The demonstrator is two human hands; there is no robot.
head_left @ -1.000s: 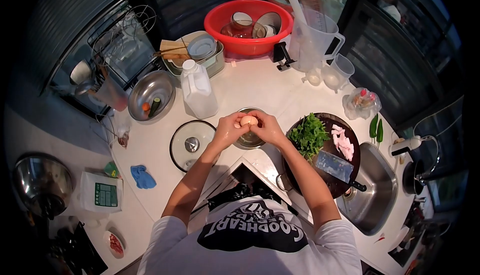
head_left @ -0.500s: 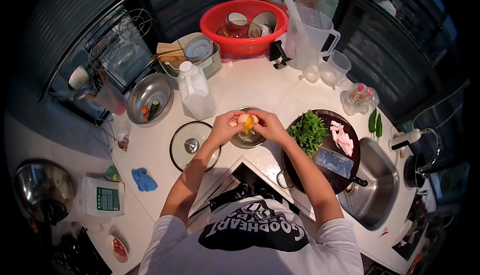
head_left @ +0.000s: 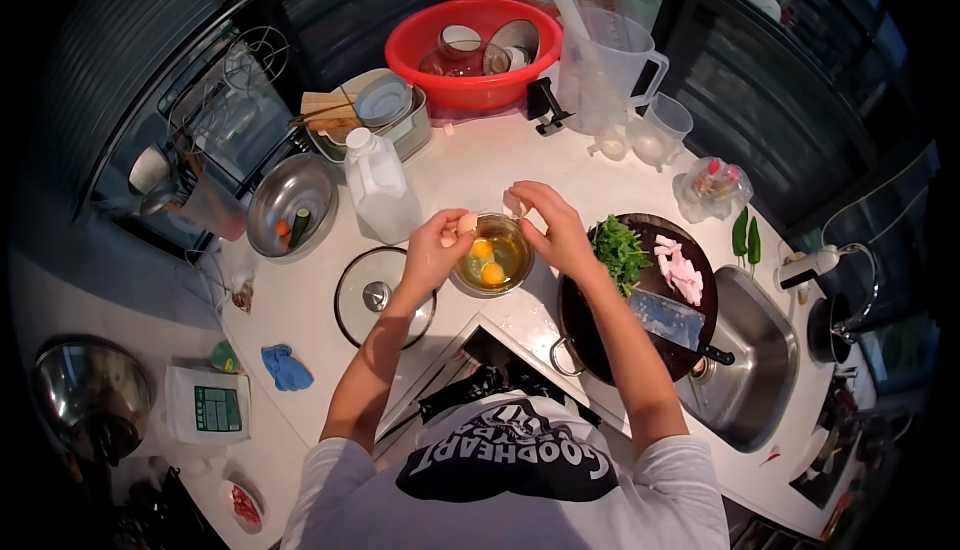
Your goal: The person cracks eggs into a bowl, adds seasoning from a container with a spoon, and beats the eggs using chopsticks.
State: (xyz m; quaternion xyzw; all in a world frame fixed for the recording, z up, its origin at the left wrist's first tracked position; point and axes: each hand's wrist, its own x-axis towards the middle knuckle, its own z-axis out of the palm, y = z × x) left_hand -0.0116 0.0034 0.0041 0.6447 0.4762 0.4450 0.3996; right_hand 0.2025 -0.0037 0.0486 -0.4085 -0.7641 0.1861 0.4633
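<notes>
A metal bowl [head_left: 458, 282] holds raw egg, with two yolks [head_left: 492, 273] showing in the clear white. Over its left rim, my left hand [head_left: 436, 255] is closed on an eggshell half [head_left: 468, 223]. My right hand [head_left: 558, 233] is at the upper right of the bowl, its fingers pinching another eggshell piece [head_left: 513, 203]. Left of the bowl lies a glass lid [head_left: 352, 295] with a metal knob. To the right, a dark round board [head_left: 640, 355] carries leafy greens [head_left: 622, 258], pale meat strips [head_left: 680, 270] and a cleaver [head_left: 668, 322].
Behind my left hand stands a white jug [head_left: 383, 190]. A steel bowl [head_left: 265, 235] with vegetables sits farther left. A red basin [head_left: 470, 90] and a measuring pitcher [head_left: 603, 75] are at the back. The sink [head_left: 765, 390] is on the right, near green chilies [head_left: 755, 243].
The cracked egg has dropped into the bowl, where two yolks now show. My hands have moved apart, each with a piece of shell. The view has shifted slightly.
</notes>
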